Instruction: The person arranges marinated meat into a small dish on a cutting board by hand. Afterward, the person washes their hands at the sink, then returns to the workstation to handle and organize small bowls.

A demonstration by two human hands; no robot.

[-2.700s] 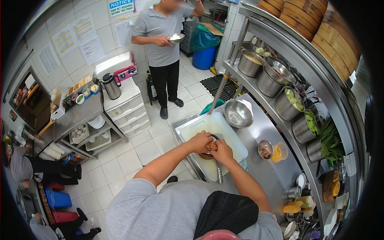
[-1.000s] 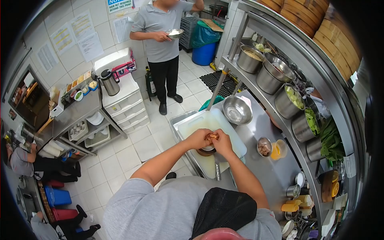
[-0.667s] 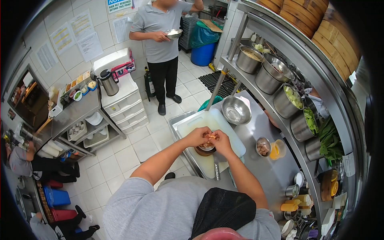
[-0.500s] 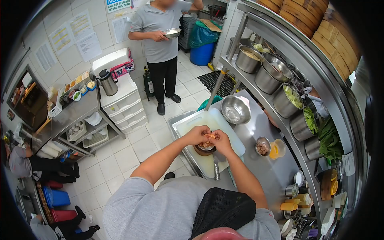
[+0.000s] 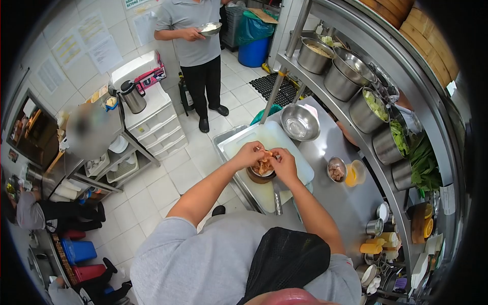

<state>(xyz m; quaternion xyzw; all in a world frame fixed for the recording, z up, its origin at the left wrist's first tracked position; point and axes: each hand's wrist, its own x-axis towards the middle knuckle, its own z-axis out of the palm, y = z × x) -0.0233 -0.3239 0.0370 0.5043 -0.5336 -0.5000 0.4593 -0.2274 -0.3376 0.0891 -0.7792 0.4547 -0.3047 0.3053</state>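
Reddish-brown food (image 5: pixel 263 165) fills the mouth of a brown pot (image 5: pixel 260 179) and rises above it between the person's hands. The left hand (image 5: pixel 248 155) and the right hand (image 5: pixel 284 165) sit slightly apart, each pinching an edge of the food between thumb and bent fingers. Under the pot lies a pale board (image 5: pixel 256 135); a metal handle (image 5: pixel 278 203) points toward the body. Off to the right, a small bowl (image 5: pixel 337 169) of meat stands just beside a tub (image 5: pixel 360 172) of yellow liquid.

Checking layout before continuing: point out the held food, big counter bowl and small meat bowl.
Held food (image 5: pixel 263 163): head view, its middle.
Big counter bowl (image 5: pixel 300 123): head view, inside surface.
Small meat bowl (image 5: pixel 335 160): head view, inner wall.
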